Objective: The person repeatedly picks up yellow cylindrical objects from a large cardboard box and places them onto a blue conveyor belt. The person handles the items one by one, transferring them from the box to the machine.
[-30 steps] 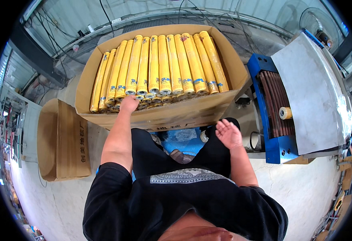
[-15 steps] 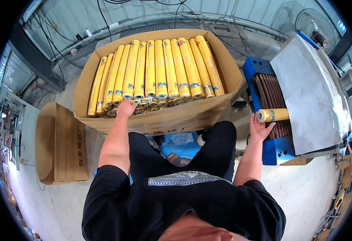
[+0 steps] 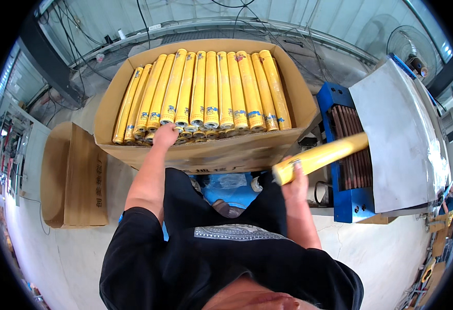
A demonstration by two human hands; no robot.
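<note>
Fingers (image 3: 292,166) of right hand (image 3: 294,186) wrap yellow roll's (image 3: 320,157) near end | left hand (image 3: 165,135) on boxed rolls (image 3: 205,93)

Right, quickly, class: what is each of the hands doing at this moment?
Left hand: resting on the ends of the yellow rolls in the cardboard box; grip cannot be told.
Right hand: closed around one yellow roll.

- The yellow rolls (image 3: 205,90) look wrapped in glossy plastic film, smooth and a bit shiny.
- The roll (image 3: 322,156) in the right hand (image 3: 294,182) has the same slick yellow wrap.
- The big box (image 3: 221,155) is plain matt brown cardboard; the flat carton (image 3: 74,175) too.
- The machine hood (image 3: 399,139) is dull, brushed-looking sheet metal.
- Its frame (image 3: 353,199) is blue painted metal, semi-glossy.
- The shirt (image 3: 211,268) is matt black cloth.
- The floor (image 3: 386,258) looks like rough pale concrete.
</note>
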